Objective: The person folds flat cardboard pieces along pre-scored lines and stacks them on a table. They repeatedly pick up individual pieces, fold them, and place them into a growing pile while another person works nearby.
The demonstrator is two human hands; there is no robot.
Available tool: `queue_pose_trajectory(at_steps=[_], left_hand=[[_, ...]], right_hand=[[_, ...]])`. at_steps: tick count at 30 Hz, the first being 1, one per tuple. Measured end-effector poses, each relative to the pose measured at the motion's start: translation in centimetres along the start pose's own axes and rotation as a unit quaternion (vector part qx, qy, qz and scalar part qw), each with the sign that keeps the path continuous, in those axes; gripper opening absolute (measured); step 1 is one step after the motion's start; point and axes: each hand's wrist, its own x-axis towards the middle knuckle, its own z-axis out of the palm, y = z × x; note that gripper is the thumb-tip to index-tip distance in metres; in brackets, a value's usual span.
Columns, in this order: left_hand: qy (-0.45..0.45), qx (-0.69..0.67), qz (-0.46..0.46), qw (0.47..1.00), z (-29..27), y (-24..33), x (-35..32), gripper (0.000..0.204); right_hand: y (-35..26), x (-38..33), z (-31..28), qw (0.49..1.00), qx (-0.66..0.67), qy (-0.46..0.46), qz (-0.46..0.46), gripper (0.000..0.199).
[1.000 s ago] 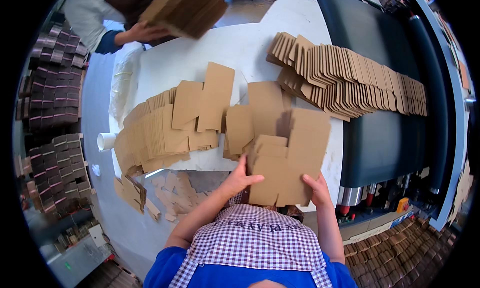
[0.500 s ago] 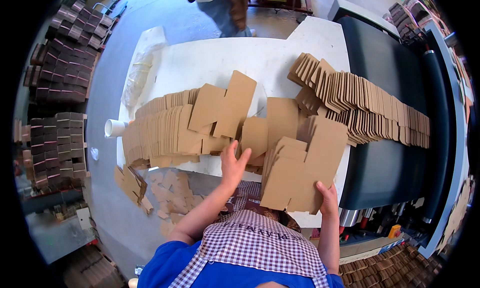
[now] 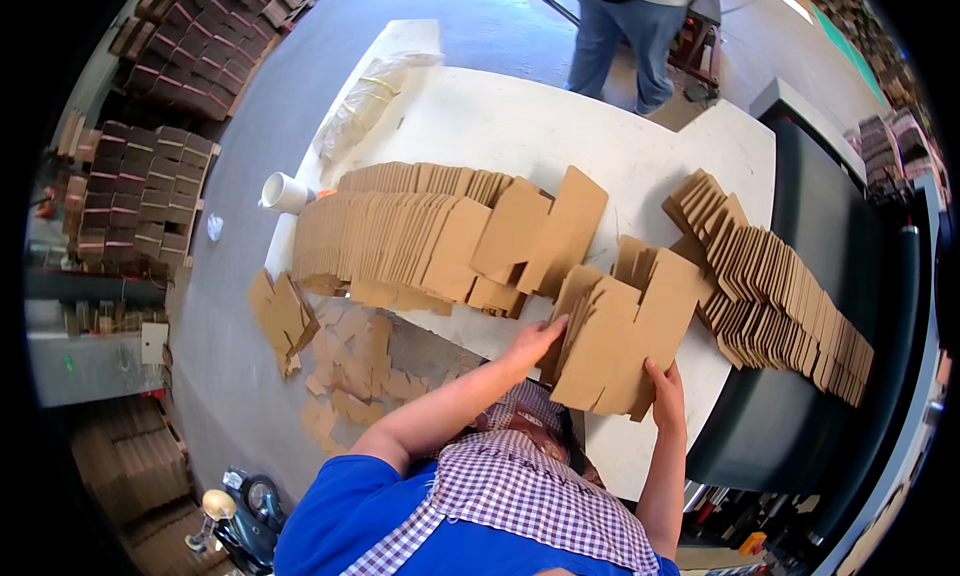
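A bundle of flat, brown die-cut cardboard blanks (image 3: 625,346) stands tilted over the front edge of the white table (image 3: 480,101). My left hand (image 3: 535,344) grips its left side, with fingers partly hidden behind the blanks. At the lower right corner my right hand (image 3: 667,396) holds the bundle, thumb on the front face. Left of it, a long row of leaning cardboard blanks (image 3: 390,241) spreads along the table, with a few notched blanks (image 3: 562,238) tipped at its right end. Another fanned row of blanks (image 3: 785,296) lies on the right, reaching onto the dark conveyor belt.
The dark conveyor belt (image 3: 765,426) flanks the table's right side. A white cup (image 3: 285,193) and clear plastic wrap (image 3: 360,111) sit at the left edge. Cardboard scraps (image 3: 350,361) litter the floor. A person (image 3: 625,41) stands beyond the table. Strapped stacks (image 3: 140,191) are at left.
My left hand has moved from open beside the bundle to gripping its left side. The loose blanks beside it are now gathered in. The view has shifted, and the person beyond stands farther right.
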Motion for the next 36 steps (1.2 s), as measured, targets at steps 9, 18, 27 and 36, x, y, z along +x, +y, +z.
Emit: queue_pose_trajectory(at_steps=[9,18,27,36], left_hand=[[-0.072,0.134,0.133,0.979,0.7,2.9,-8.3,0.116],[-0.006,0.186,0.249,0.950,-5.1,16.4,-16.6,0.108],[0.110,0.167,0.346,0.916,-19.8,38.3,-13.1,0.065],[0.165,0.262,0.300,0.902,-45.5,42.3,9.3,0.077]], right_hand=[[3.3,-3.1,0.7,0.996,0.080,-0.034,0.037,0.057],[-4.3,-1.8,13.8,0.983,0.109,-0.097,-0.107,0.057],[-18.5,13.0,39.3,0.970,0.066,-0.194,-0.130,0.067],[-12.2,12.7,39.8,0.965,-0.104,-0.139,-0.195,0.068]])
